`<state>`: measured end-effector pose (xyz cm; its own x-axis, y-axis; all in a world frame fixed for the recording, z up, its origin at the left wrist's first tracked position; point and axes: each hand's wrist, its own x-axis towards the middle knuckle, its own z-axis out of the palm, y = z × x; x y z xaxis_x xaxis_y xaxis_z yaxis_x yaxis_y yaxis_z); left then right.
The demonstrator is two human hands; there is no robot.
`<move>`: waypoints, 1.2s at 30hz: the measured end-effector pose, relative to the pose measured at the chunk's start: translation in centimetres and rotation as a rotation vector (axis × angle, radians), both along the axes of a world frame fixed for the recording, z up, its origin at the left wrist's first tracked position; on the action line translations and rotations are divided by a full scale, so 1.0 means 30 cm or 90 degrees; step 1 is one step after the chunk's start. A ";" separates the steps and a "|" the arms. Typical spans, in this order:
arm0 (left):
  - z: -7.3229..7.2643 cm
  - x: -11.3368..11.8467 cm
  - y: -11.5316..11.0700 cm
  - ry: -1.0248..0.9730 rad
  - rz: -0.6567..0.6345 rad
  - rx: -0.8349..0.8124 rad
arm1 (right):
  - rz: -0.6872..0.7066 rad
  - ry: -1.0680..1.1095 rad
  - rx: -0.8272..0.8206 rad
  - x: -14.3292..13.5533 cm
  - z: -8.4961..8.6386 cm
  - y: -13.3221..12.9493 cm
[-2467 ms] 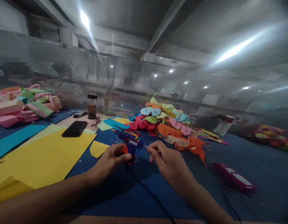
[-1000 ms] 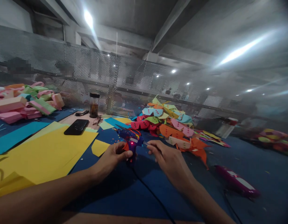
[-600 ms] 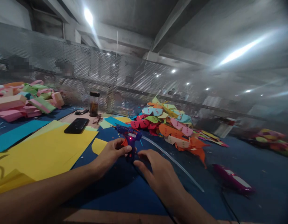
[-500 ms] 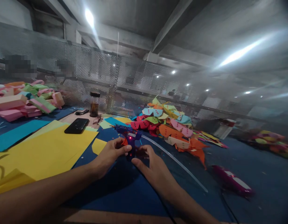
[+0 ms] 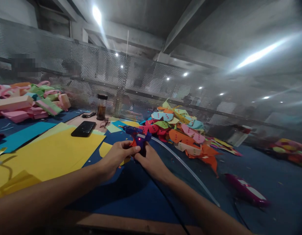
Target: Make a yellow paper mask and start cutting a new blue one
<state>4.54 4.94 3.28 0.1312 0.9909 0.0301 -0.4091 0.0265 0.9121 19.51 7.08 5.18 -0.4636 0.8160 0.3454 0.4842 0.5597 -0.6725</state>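
Observation:
A blue glue gun (image 5: 140,136) with a lit red light is held upright over the blue table surface, its nozzle pointing left. A long clear glue stick (image 5: 187,168) trails from its back to the right. My left hand (image 5: 118,158) pinches the gun's handle and orange trigger from the left. Around the lower handle, my right hand (image 5: 152,163) is closed from the right, its fingers partly hidden behind the gun. A black cord (image 5: 165,199) runs down from the handle toward the table's front edge.
Yellow sheets (image 5: 57,153) and a black phone (image 5: 83,129) lie left, near a dark-lidded jar (image 5: 101,107). Pink and green paper pieces (image 5: 30,102) pile at the far left. Colourful folded papers (image 5: 182,129) heap behind the gun. At right lies a purple device (image 5: 247,191).
My right hand, whose fingers were apart beside the handle, has closed around it. The gun has risen slightly with both hands. The whole view has shifted a little.

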 end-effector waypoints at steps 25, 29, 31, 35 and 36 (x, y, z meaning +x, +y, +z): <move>-0.047 -0.356 0.106 0.764 0.099 0.240 | -0.042 0.043 -0.155 0.082 -0.007 0.007; -0.035 -0.367 0.102 0.662 0.085 0.173 | -0.017 0.038 -0.155 0.084 -0.013 -0.006; -0.032 -0.377 0.103 0.593 0.058 0.120 | -0.013 0.032 -0.152 0.081 -0.021 -0.010; -0.024 -0.393 0.105 0.493 0.028 0.048 | -0.026 -0.009 -0.126 0.073 -0.043 -0.007; -0.021 -0.396 0.103 0.476 0.021 0.041 | -0.027 -0.014 -0.119 0.073 -0.048 -0.005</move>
